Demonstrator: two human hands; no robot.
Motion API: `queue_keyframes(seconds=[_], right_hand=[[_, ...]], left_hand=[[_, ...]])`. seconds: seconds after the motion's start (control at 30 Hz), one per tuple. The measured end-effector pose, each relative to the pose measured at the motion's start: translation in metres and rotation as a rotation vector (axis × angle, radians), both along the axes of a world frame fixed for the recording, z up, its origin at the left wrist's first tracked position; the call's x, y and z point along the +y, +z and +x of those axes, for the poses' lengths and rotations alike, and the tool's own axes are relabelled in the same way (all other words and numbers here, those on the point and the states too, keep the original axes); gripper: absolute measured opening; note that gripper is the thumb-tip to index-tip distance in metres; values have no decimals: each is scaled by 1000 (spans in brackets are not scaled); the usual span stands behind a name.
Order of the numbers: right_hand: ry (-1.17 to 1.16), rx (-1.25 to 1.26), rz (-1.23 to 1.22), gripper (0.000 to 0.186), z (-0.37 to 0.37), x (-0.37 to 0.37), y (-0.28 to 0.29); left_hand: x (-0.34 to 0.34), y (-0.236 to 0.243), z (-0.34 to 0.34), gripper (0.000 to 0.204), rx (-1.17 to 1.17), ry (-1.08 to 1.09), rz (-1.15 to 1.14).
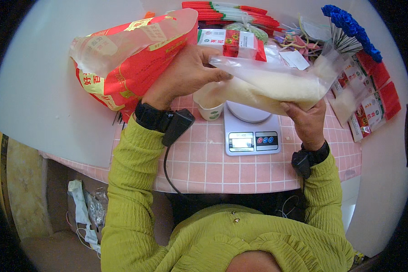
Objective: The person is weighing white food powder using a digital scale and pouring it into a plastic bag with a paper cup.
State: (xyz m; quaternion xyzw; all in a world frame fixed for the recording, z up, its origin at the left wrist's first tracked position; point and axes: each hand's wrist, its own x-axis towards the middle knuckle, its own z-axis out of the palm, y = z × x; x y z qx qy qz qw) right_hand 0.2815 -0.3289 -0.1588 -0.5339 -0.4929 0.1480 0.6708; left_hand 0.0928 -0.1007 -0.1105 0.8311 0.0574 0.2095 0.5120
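A clear plastic bag of pale grain, which looks like rice [276,86], lies almost level above the table between my hands. My left hand [188,72] pinches its left end between thumb and fingers. At the bag's lower right end, my right hand [307,121] grips from below, thumb on the near side. Under the left end stands a paper cup [210,112] with green marks; the bag partly covers its mouth, and what it holds cannot be made out. Beside the cup sits a white kitchen scale [252,148], its round pan partly hidden by the bag.
A large red and gold sack [131,68] stands open at left. Behind the bag lie a red and white packet [233,43] and stacked red strips [231,16]. Blue artificial flowers [352,29] and several red and white packets [371,111] are at right, on a pink checked tablecloth [190,167].
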Motion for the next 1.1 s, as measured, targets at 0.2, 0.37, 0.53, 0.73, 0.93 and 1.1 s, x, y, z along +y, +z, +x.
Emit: queue_keyframes(seconds=[0.2,0.37,0.53,0.73,0.93,1.1], right_hand=[[-13,-39,2,62,-4,-1,2],[-15,-7,-18,62,-3,-2,-1],[-2,28,-25,62,-7,-1,-1],[-22,-4,-32,49,-7,1,-3],[-3,41,-59,47,-5,4,-6],[19,152,-88,44,-7,9,-9]], left_hand=[[0,3,-2,27,43,14,15],[-2,2,0,25,9,13,40],[1,-3,2,19,33,72,46],[4,-4,2,15,1,43,33],[-1,-2,3,17,1,17,-105],[0,-6,4,15,9,51,-106]])
